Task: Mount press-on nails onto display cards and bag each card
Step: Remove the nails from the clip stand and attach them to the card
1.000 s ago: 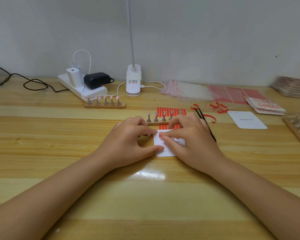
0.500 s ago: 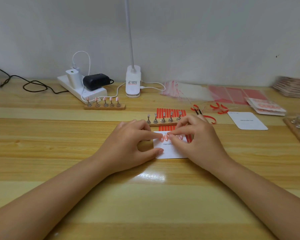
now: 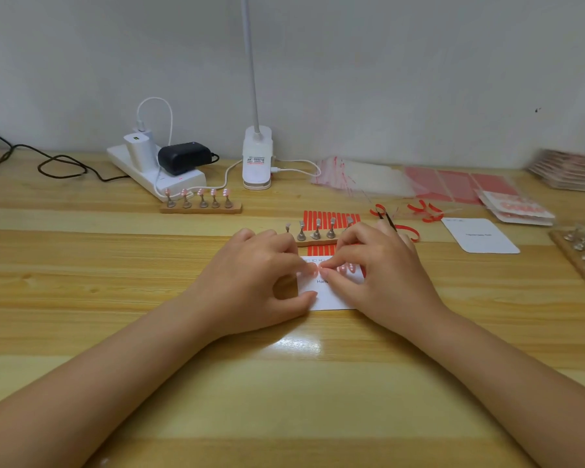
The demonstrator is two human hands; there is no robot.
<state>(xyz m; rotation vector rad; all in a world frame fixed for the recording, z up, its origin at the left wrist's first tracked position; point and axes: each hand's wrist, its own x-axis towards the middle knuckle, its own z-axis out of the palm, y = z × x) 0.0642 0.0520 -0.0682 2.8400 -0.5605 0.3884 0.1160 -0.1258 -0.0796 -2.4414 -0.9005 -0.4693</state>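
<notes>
A white card lies flat on the wooden table, and both hands meet over it. The left hand covers the card's left edge: its thumb presses the lower left corner, and its curled forefinger comes down on the row of pink nails stuck along the card's upper part. The right hand covers the card's right side, with forefinger and thumb bent together on the same row, tip to tip with the left forefinger near the card's middle. Whether either hand pinches a nail or only presses on it cannot be told.

Just behind the card stands a wooden strip with small metal stands, their tops bare, partly hidden by the fingers. Under and behind that strip lies a sheet of red tape strips. Right of the card, past the right hand, lies a second white card, and black tweezers poke out behind the knuckles among curls of red backing.

Farther back and left of the card, another wooden strip carries five pink nails. Behind it are a power strip and a white lamp base. Far right of the card lie clear bags against the wall.
</notes>
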